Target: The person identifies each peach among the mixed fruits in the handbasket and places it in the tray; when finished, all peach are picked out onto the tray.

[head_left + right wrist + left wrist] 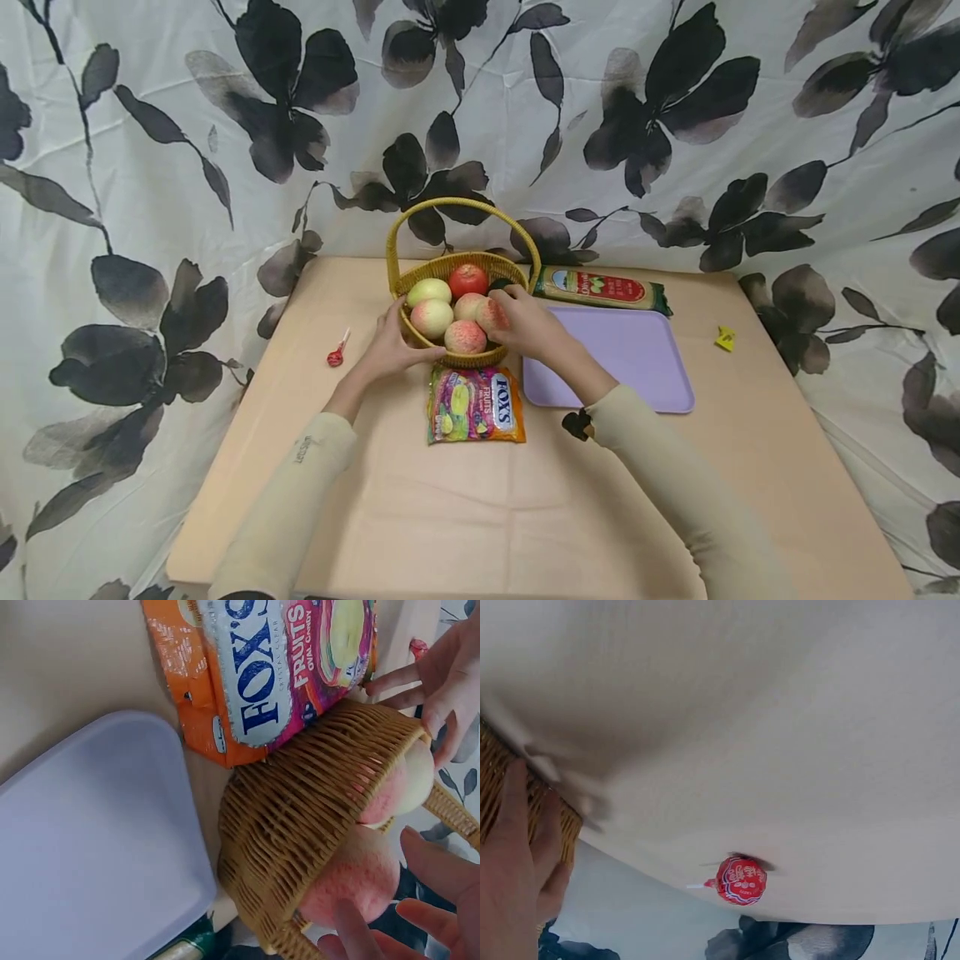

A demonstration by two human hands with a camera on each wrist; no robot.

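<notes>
Head view, alone showing yellow item, left hand spread against basket, right hand holding peach

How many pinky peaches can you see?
4: one peach at the basket's left, another peach in the middle, another peach in front, and another peach on the right, at the right hand. More may be hidden underneath.

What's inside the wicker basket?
Peach-like fruits, a red one and a pale green one show on top. A dark item by the right hand is too covered to identify or place. Anything beneath the fruit, down to the bottom of the basket, is hidden.
</notes>
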